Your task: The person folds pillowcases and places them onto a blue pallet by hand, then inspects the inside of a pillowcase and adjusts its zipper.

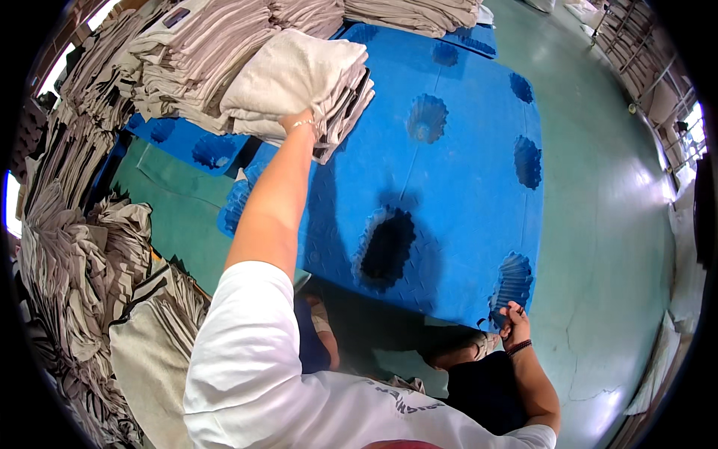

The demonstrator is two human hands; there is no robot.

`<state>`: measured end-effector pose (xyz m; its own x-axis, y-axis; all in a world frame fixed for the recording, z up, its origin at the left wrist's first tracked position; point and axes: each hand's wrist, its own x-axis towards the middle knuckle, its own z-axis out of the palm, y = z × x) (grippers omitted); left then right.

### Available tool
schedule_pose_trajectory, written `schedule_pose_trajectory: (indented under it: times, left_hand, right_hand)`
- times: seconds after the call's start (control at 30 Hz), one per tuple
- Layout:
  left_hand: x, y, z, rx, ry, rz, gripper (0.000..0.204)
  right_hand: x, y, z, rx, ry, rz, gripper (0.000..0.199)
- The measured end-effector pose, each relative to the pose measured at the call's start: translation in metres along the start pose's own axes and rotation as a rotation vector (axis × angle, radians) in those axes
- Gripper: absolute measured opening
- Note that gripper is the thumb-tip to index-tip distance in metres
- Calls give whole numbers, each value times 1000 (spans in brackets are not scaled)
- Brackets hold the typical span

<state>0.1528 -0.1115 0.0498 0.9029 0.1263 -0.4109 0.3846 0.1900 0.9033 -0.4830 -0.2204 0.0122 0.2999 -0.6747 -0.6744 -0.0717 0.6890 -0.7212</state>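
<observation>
Left hand is up top, left of centre, pressed against a pile of folded beige cloth; fingers are buried, so can't tell how open it is or whether it's gripping. Right hand, lower right, is curled at the corner of the blue pallet, hold unclear. More cloth stacks fill the upper left.

Left hand at beige cloth stack, right hand by blue pallet
</observation>
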Motion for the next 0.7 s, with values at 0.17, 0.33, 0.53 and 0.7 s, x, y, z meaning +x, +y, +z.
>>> schedule_pose_trajectory:
  times: [0.17,0.33,0.53,0.7]
  left_hand:
    - [-42,-19,8,281,41,126,76]
    - [-35,-2,8,109,-61,-29,86]
    - [-65,-12,-31,130,-427,86,97]
    - [-95,-55,-144,887,-1149,289,58]
  right_hand:
    - [-9,-17,6,-25,-94,-75,14]
    - [-19,-42,0,-175,-14,-198,13]
    - [-53,-78,22,-312,-29,-346,9]
    - [-45,-44,54,-638,-438,-600,10]
